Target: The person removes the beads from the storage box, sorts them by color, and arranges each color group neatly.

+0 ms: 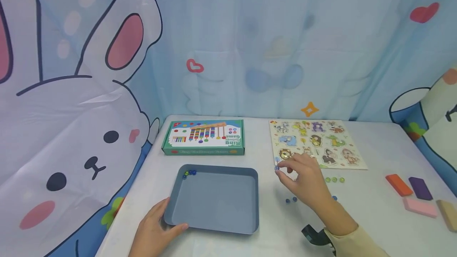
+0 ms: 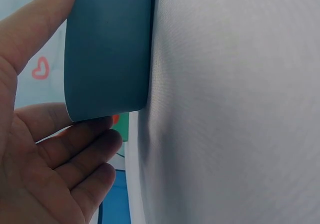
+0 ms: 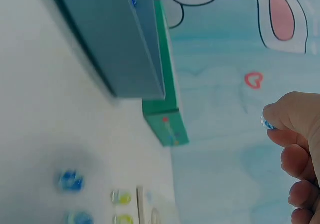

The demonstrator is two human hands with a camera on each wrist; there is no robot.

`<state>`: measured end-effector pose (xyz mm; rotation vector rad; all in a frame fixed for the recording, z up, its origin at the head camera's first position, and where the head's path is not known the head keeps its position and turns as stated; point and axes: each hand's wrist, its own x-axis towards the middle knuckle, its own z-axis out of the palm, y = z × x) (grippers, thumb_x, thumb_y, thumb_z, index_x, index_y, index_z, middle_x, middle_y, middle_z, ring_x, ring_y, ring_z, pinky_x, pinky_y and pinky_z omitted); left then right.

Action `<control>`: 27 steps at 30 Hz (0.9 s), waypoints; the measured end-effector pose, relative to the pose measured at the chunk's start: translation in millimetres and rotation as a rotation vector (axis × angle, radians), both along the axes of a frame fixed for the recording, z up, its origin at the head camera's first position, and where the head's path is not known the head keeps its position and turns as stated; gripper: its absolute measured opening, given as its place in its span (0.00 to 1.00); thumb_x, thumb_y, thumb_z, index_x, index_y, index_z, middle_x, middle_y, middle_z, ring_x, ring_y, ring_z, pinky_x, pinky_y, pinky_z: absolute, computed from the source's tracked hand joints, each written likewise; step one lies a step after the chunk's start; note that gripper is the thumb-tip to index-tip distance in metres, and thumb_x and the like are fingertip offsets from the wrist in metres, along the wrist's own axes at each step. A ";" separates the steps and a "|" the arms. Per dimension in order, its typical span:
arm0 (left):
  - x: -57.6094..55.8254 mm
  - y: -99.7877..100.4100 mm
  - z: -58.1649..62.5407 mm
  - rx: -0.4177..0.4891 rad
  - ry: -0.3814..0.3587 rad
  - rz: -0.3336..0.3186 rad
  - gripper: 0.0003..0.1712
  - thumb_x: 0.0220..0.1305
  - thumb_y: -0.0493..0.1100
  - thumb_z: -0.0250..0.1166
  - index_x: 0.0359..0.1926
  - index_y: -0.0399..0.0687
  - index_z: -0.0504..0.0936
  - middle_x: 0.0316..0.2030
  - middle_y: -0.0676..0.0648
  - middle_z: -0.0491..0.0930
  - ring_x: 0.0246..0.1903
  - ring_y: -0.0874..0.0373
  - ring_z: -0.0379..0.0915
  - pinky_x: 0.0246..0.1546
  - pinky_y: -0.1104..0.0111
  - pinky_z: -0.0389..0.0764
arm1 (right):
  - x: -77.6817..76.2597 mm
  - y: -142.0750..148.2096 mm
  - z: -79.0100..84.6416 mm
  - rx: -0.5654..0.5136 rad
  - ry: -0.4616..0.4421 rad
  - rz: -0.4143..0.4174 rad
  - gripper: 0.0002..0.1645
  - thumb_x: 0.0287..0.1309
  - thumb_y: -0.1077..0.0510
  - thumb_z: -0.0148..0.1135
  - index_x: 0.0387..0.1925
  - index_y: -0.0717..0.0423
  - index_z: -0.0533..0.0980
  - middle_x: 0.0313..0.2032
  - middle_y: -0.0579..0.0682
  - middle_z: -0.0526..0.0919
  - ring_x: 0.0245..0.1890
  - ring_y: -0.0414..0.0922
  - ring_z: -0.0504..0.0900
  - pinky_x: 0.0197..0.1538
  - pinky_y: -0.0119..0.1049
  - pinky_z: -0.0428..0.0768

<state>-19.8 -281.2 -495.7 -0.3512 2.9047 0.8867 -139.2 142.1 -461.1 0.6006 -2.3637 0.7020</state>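
Observation:
My right hand (image 1: 305,177) pinches a small blue glass marble (image 1: 277,167) between thumb and index finger, raised above the table to the right of the tray. In the right wrist view, the marble (image 3: 268,124) peeks out between the fingertips. My left hand (image 1: 151,227) holds the near left corner of a grey-blue tray (image 1: 214,230), thumb on its front side and fingers along its left side. Several blue and yellow-green marbles (image 1: 191,173) lie in the tray's far left corner. Blue marbles (image 1: 294,199) and green marbles (image 1: 334,179) rest on the table around my right forearm.
Behind the tray lies a green game box (image 1: 203,138). An animal puzzle board (image 1: 321,142) is at the back right, partly covered by my right hand. Orange (image 1: 399,185), purple (image 1: 420,188), pink (image 1: 420,207) and tan blocks stand far right. A black object (image 1: 315,236) shows at my right wrist.

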 end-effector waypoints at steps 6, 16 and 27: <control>-0.8 -0.9 0.5 -0.012 -0.010 -0.007 0.70 0.41 0.79 0.77 0.75 0.39 0.70 0.71 0.34 0.74 0.69 0.32 0.71 0.65 0.38 0.78 | 9.7 32.3 -9.5 0.024 -0.018 -0.104 0.12 0.41 0.60 0.84 0.31 0.51 0.88 0.22 0.39 0.73 0.30 0.38 0.66 0.35 0.35 0.63; -1.5 -1.5 -1.0 -0.023 -0.030 -0.007 0.70 0.42 0.79 0.77 0.76 0.40 0.69 0.71 0.34 0.73 0.69 0.32 0.71 0.65 0.37 0.78 | 22.8 75.2 -19.1 0.008 -0.156 -0.276 0.13 0.45 0.62 0.83 0.36 0.54 0.88 0.23 0.45 0.79 0.32 0.45 0.70 0.37 0.43 0.64; -1.0 -0.2 -0.2 -0.031 -0.018 -0.008 0.69 0.42 0.78 0.78 0.76 0.39 0.70 0.71 0.34 0.74 0.69 0.32 0.71 0.65 0.39 0.78 | 37.1 124.9 -38.4 0.061 -0.322 -0.429 0.16 0.49 0.59 0.81 0.41 0.57 0.88 0.24 0.47 0.78 0.32 0.48 0.69 0.33 0.42 0.64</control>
